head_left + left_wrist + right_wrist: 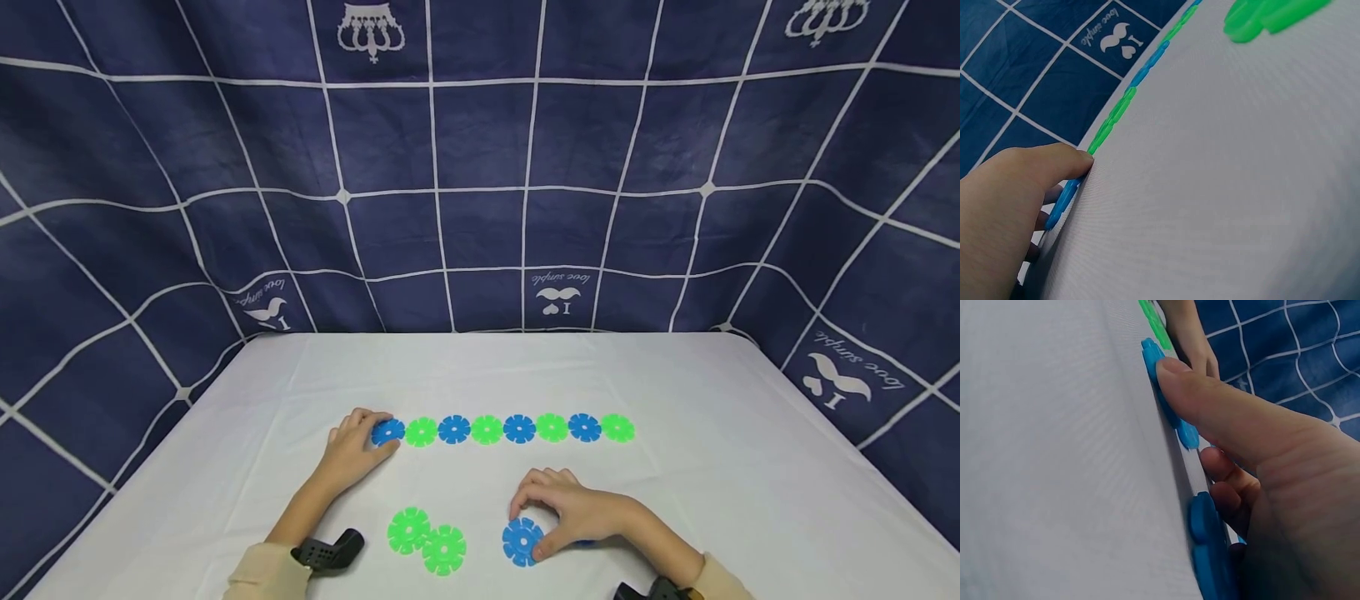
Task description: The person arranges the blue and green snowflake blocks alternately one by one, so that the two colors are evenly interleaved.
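A straight row of slotted plastic snowflake discs, alternating blue and green, runs across the white table. My left hand (351, 450) is at the row's left end, thumb and fingers around the edges of the end blue disc (387, 432). Right beside that disc lies a green disc (421, 432). Nearer to me, my right hand (583, 508) holds another blue disc (519, 542) between thumb and fingers, with the thumb on its edge. Under the right palm, more blue discs (1210, 550) show in the right wrist view, mostly hidden in the head view.
Two overlapping green discs (444, 550) lie on the near part of the table (300, 375), between the hands. The row's right end is a green disc (618, 427). A dark blue checked curtain (480, 233) surrounds the table's back and sides.
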`<state>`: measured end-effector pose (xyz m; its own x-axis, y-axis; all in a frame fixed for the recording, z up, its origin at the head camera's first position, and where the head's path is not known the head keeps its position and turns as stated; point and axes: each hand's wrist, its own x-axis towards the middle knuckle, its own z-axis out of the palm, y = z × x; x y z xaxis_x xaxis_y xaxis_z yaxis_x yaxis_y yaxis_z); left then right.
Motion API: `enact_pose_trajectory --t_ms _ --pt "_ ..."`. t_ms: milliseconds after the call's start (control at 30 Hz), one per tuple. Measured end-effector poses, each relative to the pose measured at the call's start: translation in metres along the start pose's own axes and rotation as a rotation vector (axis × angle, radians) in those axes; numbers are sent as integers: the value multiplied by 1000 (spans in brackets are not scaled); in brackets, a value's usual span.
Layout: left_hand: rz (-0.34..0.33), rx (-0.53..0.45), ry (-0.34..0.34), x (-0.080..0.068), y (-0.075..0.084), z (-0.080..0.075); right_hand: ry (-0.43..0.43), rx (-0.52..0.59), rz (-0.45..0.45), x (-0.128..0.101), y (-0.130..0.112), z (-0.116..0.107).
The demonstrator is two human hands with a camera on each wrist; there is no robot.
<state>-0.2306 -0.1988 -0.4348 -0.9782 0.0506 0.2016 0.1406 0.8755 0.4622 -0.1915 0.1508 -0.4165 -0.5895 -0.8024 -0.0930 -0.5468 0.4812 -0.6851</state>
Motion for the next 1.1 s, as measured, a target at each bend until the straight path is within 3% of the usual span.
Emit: enact_pose_trajectory --t_ms 700,1100 --pt "-8 -11 3 -1 -1 1 62 245 36 4 7 2" --pt "1 -8 9 -1 0 1 64 261 -24 5 9 -1"
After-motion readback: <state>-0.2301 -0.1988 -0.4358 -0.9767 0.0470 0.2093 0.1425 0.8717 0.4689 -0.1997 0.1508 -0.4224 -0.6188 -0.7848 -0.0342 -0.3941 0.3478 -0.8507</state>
